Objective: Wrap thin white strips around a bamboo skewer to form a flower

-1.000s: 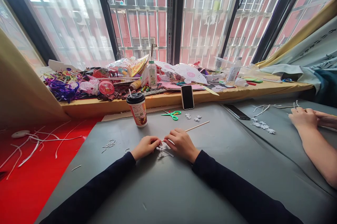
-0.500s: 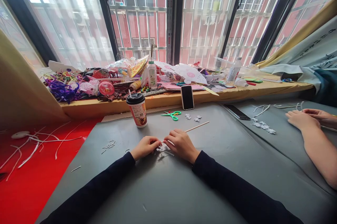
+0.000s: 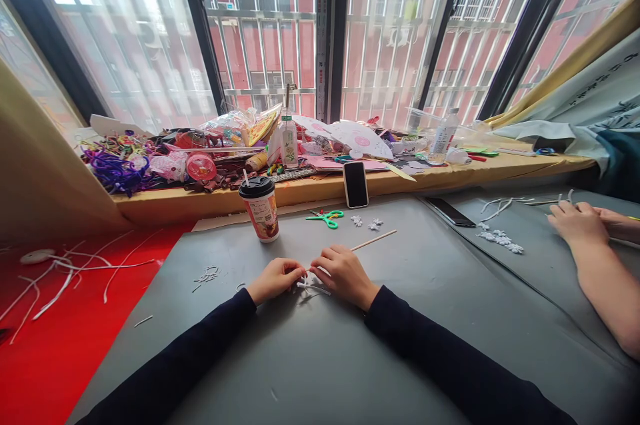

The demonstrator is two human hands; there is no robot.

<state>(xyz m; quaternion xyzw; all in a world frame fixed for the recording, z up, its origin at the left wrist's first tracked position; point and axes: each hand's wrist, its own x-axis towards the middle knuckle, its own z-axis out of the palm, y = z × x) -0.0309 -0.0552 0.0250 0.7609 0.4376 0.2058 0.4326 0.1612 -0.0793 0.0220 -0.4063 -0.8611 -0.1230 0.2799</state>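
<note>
My left hand (image 3: 274, 278) and my right hand (image 3: 344, 274) rest close together on the grey table (image 3: 320, 352), both in dark sleeves. Their fingers are curled and pinch a small white paper piece (image 3: 311, 286) that lies between them, its thin strips sticking out toward me. A thin wooden stick (image 3: 373, 240) runs out from behind my right hand toward the back right; whether the hand holds it I cannot tell.
A lidded paper cup (image 3: 261, 207), green scissors (image 3: 327, 217), white paper flowers (image 3: 367, 222) and a phone (image 3: 355, 184) stand beyond my hands. The window ledge (image 3: 310, 186) carries heaped craft supplies. Another person's hands (image 3: 583, 222) work at the right, near more flowers (image 3: 499, 240). White strips lie on the red surface (image 3: 60, 318).
My hands have stayed in place on the paper piece. The other person's hands at the right have shifted slightly back and forth.
</note>
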